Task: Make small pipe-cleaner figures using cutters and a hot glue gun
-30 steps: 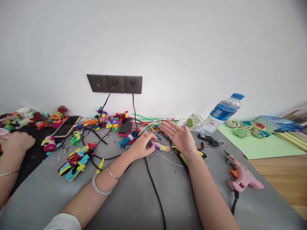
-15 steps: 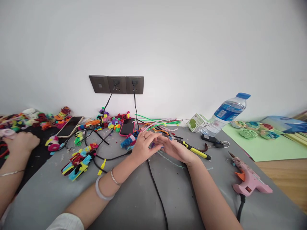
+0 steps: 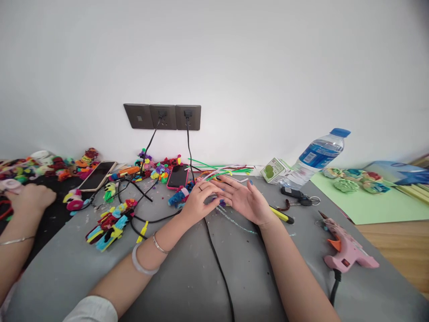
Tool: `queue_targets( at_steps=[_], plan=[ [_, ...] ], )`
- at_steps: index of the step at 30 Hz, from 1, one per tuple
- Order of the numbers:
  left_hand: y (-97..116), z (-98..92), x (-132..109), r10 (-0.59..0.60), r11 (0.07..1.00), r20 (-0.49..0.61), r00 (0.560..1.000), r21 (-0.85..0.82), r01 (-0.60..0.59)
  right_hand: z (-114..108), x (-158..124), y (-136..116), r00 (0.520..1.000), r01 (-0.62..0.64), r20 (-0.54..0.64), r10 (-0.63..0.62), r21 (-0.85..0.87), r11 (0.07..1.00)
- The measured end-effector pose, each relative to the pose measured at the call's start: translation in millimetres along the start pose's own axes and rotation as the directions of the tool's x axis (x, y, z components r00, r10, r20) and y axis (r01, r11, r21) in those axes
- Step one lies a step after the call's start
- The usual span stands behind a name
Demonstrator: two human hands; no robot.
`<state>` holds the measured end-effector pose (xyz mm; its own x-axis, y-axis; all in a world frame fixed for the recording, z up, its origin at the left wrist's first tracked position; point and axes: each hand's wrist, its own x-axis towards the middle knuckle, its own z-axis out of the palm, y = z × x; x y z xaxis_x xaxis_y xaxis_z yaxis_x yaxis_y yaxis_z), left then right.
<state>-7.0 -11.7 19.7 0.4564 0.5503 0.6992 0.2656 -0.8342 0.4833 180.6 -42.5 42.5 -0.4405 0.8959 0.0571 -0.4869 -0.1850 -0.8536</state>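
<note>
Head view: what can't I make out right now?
All in the head view:
Whether the left hand holds anything: hidden where its fingers overlap those of the right hand.
The rest of the yellow-and-black tool: hidden behind the right hand and wrist.
Small lettering on the carton: too small to read.
The other person's arm: cut off by the left edge.

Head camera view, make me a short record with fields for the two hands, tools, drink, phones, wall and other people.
Left hand: curved beside the right hand's fingers; anything held is hidden
Right hand: open, palm up
Tools: pink glue gun at the right; yellow-and-black tool partly hidden by the right hand
Drink: blue-capped water bottle
Phones: white-edged phone; pink-edged phone
Wall: three dark plates, two with plugs
Other people: one hand, far left
</note>
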Motion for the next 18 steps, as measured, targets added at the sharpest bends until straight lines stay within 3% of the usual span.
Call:
queue_targets(
  at_steps=[4, 8, 11, 18],
  plan=[
    [-2, -2.1, 0, -0.086, 0.996, -0.039, 0.996, -0.009, 0.085, -3, 3, 0, 0.983, 0.131, -0.115, -0.141, -0.095, 0.987],
    [-6, -2.7, 0, -0.179, 0.983, -0.098, 0.979, -0.051, 0.175, -15, 6, 4, 0.878, 0.296, -0.328, -0.348, -0.197, 0.934],
    [-10, -1.4, -2, -0.271, 0.959, -0.12, 0.955, -0.122, 0.257, -22, 8, 7, 0.829, 0.312, -0.407, -0.384, -0.232, 0.921],
    [-11, 0.9, -3, -0.326, 0.933, -0.091, 0.941, -0.191, 0.304, -19, 6, 6, 0.848, 0.287, -0.393, -0.355, -0.223, 0.932]
  ],
)
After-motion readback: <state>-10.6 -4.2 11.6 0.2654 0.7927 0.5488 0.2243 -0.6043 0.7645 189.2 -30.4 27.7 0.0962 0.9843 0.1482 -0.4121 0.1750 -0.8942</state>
